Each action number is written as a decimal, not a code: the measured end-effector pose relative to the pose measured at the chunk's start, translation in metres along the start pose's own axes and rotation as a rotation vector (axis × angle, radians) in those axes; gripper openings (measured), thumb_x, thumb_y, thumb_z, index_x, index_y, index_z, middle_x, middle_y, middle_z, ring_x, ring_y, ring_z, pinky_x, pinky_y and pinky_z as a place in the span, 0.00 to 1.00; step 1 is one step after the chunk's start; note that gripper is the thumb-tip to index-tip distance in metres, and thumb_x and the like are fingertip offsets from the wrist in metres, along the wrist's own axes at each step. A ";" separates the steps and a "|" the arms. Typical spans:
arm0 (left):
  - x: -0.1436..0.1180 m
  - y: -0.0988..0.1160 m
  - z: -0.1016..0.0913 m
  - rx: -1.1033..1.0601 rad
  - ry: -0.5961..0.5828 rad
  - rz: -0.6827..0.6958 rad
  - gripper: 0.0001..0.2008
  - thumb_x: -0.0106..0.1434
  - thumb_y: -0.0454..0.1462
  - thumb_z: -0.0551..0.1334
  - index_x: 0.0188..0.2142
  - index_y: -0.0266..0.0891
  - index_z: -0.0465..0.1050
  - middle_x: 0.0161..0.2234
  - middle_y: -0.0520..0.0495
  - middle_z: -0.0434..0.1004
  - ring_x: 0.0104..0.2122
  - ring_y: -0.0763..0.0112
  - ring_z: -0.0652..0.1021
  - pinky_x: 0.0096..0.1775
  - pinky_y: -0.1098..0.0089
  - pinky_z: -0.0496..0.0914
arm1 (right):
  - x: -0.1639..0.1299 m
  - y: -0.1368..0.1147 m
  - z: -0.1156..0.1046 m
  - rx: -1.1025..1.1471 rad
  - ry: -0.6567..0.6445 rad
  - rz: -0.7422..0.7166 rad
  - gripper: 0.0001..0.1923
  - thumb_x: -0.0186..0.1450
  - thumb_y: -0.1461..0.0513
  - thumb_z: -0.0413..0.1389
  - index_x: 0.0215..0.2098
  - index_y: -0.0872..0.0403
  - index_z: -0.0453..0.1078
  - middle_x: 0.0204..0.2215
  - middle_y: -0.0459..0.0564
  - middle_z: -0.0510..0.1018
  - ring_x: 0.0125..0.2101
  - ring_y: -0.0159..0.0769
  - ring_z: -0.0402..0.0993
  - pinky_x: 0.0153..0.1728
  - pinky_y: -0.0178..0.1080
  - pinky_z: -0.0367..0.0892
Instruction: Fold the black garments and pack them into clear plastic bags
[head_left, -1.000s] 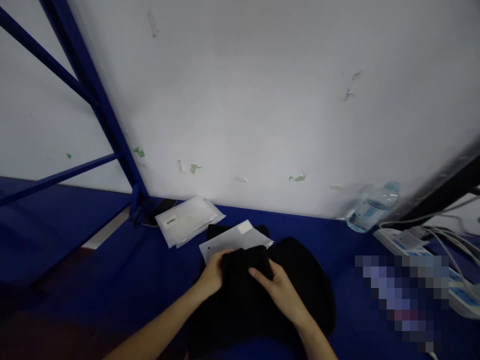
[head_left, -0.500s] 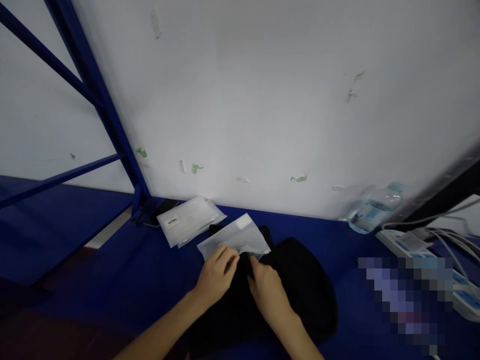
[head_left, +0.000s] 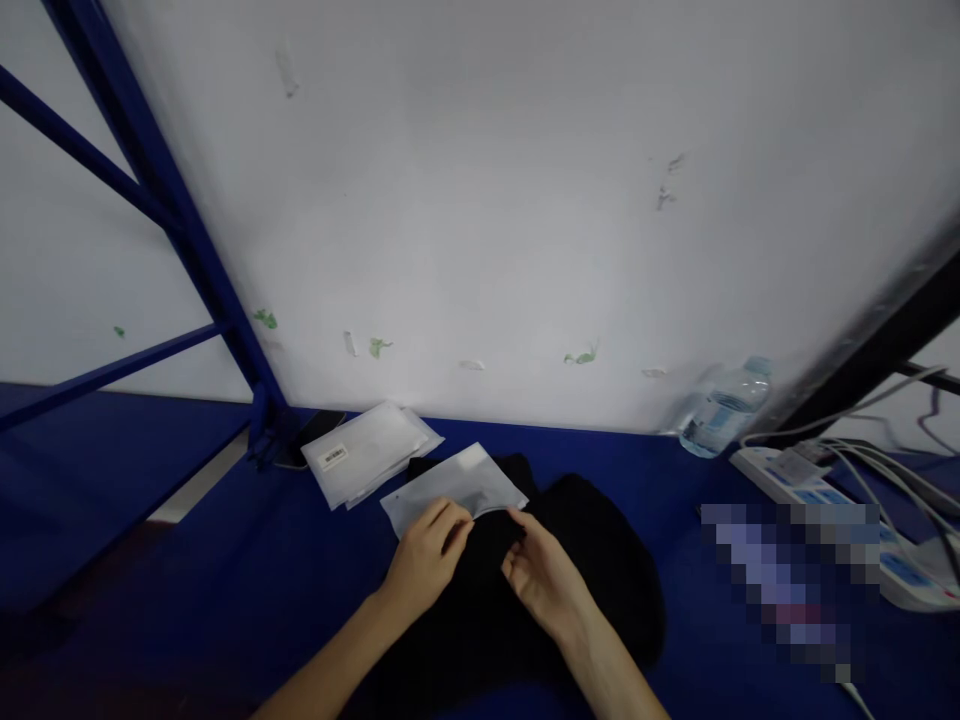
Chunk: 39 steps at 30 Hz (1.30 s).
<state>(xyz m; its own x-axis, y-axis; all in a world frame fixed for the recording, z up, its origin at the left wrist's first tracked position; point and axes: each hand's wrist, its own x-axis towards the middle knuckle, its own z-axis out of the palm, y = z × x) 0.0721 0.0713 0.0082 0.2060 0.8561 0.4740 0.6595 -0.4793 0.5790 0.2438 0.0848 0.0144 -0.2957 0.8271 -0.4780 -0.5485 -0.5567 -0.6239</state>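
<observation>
A black garment (head_left: 592,570) lies bunched on the blue table (head_left: 225,560) in front of me. A white plastic bag (head_left: 450,485) rests on its far edge. My left hand (head_left: 427,555) pinches the near edge of that bag. My right hand (head_left: 544,575) sits beside it with its fingers curled on the black fabric at the bag's mouth. Part of the garment is hidden under my hands and the bag.
A small stack of white plastic bags (head_left: 367,452) lies to the left, by a dark phone (head_left: 309,432) and a blue rack post (head_left: 172,210). A water bottle (head_left: 720,410) lies against the white wall. A power strip (head_left: 847,520) with cables sits at right.
Both hands moved from gripping the folded black fabric up to the edge of the white bag. The bag's flap now lies flatter. The camera shifted slightly right.
</observation>
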 end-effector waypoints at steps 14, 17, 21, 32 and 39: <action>-0.003 0.005 -0.001 0.002 -0.085 0.083 0.11 0.69 0.34 0.52 0.37 0.41 0.73 0.36 0.47 0.73 0.37 0.67 0.75 0.42 0.67 0.71 | 0.022 0.047 0.032 -0.160 0.014 -0.334 0.13 0.53 0.53 0.60 0.29 0.53 0.68 0.34 0.52 0.78 0.39 0.41 0.76 0.36 0.38 0.72; -0.012 -0.007 -0.004 0.047 -0.143 0.052 0.11 0.70 0.33 0.51 0.40 0.42 0.73 0.37 0.47 0.73 0.38 0.68 0.76 0.42 0.68 0.71 | 0.022 0.042 0.026 -0.226 -0.040 -0.315 0.14 0.54 0.53 0.60 0.33 0.55 0.71 0.36 0.53 0.79 0.39 0.40 0.76 0.36 0.38 0.71; -0.023 -0.017 -0.012 0.064 -0.278 0.001 0.10 0.68 0.38 0.56 0.47 0.44 0.70 0.41 0.48 0.72 0.39 0.67 0.76 0.41 0.68 0.71 | 0.004 0.011 -0.014 -0.633 -0.112 -0.237 0.15 0.57 0.53 0.59 0.33 0.57 0.74 0.32 0.52 0.79 0.30 0.36 0.78 0.31 0.37 0.73; -0.010 -0.012 -0.020 0.267 -0.438 0.102 0.07 0.67 0.34 0.55 0.38 0.41 0.71 0.33 0.51 0.73 0.29 0.70 0.77 0.30 0.73 0.67 | 0.016 -0.045 -0.039 -1.064 0.220 -0.402 0.12 0.57 0.56 0.57 0.22 0.55 0.71 0.15 0.43 0.72 0.11 0.26 0.64 0.11 0.29 0.54; 0.032 0.023 0.019 0.453 -0.390 0.229 0.05 0.64 0.38 0.60 0.39 0.39 0.67 0.35 0.47 0.74 0.35 0.59 0.77 0.32 0.67 0.68 | 0.023 -0.043 -0.040 -1.028 0.225 -0.401 0.15 0.56 0.53 0.57 0.17 0.53 0.67 0.07 0.38 0.62 0.09 0.24 0.55 0.14 0.30 0.50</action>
<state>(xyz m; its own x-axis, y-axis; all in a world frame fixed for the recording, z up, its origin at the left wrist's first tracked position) 0.1075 0.0914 0.0240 0.5696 0.7899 0.2271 0.7901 -0.6024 0.1135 0.2915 0.1247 0.0057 -0.0382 0.9857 -0.1639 0.3631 -0.1391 -0.9213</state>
